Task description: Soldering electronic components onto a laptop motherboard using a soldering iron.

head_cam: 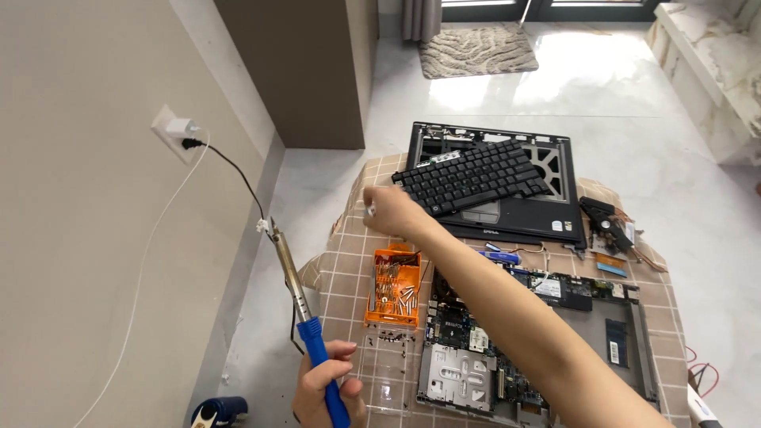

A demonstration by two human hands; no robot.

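My left hand (326,388) clamps the soldering iron (305,313) by its blue handle, light, stiff, hot-tipped; right hand (392,210) pinches something small.

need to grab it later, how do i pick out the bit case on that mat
On the checked mat, look left of the bare laptop motherboard and below the loose black keyboard. The bit case is the only orange thing there, an open tray of metal bits.

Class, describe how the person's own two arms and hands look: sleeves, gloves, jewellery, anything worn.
Both are bare. The right hand and its long forearm show no sleeve, glove, watch or ring. The left hand also wears no glove or ring; its wrist is cut off by the frame's edge.
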